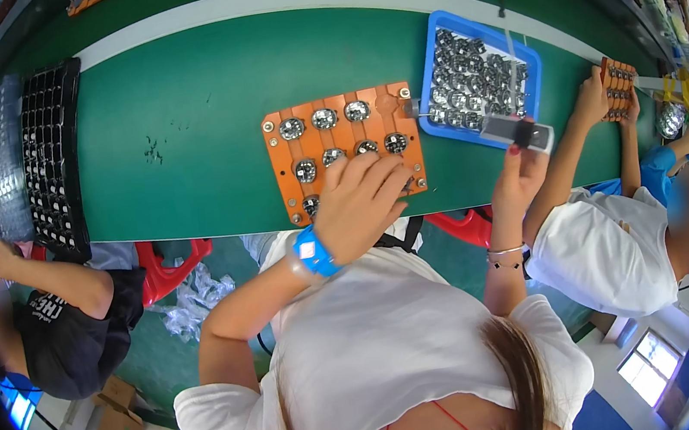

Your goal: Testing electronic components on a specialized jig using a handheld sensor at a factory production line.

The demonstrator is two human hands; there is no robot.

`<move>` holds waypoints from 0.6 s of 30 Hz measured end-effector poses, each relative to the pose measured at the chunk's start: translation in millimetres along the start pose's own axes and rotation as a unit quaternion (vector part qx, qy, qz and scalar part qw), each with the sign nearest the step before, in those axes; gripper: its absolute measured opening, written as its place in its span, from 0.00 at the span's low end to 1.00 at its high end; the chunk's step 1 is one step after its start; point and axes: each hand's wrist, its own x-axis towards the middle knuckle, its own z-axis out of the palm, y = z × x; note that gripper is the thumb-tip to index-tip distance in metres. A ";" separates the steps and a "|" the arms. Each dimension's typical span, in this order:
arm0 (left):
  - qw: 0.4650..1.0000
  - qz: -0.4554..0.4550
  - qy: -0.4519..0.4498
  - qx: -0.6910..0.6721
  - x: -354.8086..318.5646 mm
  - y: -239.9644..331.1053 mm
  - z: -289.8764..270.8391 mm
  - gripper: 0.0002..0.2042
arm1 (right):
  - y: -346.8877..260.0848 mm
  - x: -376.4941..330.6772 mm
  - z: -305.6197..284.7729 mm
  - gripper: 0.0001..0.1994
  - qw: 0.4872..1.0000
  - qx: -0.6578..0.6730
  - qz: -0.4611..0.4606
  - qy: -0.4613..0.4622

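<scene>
Left hand (364,197): loosely spread over orange fixture (343,135), perhaps steadying it, fingertip hold unclear | right hand (522,174): pinching clear plastic piece (521,133) by blue tray (535,72)

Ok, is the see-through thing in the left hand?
No, the right hand holds the clear plastic piece, while the left hand is over the orange board.

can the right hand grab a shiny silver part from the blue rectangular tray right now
Probably not cleanly: the right hand is close by the blue rectangular plastic tray of shiny silver parts, but its fingers hold a clear rectangular piece with a dark patch.
</scene>
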 end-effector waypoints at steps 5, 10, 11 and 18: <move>0.995 -0.094 0.005 0.015 -24.0 -5.4 -34.9 0.33 | -3.0 33.4 6.8 0.18 0.986 -0.050 -0.043 0.153; 0.987 -0.161 0.016 0.001 -47.7 -12.6 -27.1 0.38 | 6.3 34.2 8.4 0.16 0.971 -0.070 -0.078 0.213; 0.987 -0.157 0.017 0.000 -45.8 -15.0 -32.9 0.40 | 2.6 35.8 10.2 0.15 0.969 -0.079 -0.067 0.226; 0.977 -0.168 0.130 -0.009 -18.3 -10.2 13.8 0.41 | 38.0 14.4 -67.9 0.14 0.962 -0.132 -0.049 0.233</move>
